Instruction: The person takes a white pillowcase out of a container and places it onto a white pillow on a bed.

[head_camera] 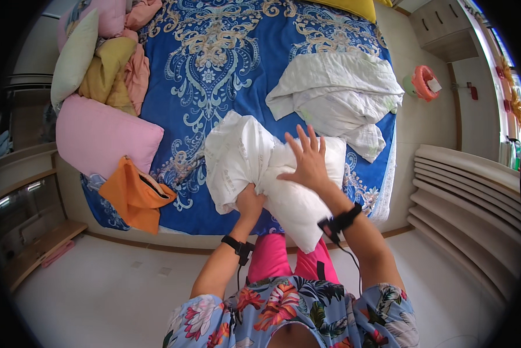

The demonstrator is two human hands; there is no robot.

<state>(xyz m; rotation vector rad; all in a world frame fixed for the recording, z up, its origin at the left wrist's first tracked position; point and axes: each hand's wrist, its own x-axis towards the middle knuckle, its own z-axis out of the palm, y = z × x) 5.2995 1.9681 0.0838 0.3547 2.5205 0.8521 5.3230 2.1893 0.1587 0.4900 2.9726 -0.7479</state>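
A white pillow insert (297,198) lies at the near edge of the bed, one corner hanging over my knees. White fabric with printed writing (227,163), seemingly a cover, is bunched around the insert's left end. My left hand (250,202) grips the gathered edge of this fabric where it meets the insert; its fingertips are partly hidden in the folds. Above the insert's right part is my right hand (306,161), fingers spread and holding nothing. Whether its palm touches the insert, I cannot tell.
A blue patterned bedspread (208,93) covers the bed. Crumpled pale bedding (336,91) lies beyond the insert. To the left are a pink pillow (108,135) and an orange zippered cover (132,195). A lined bin (423,82) and a stack of beige panels (460,187) stand right.
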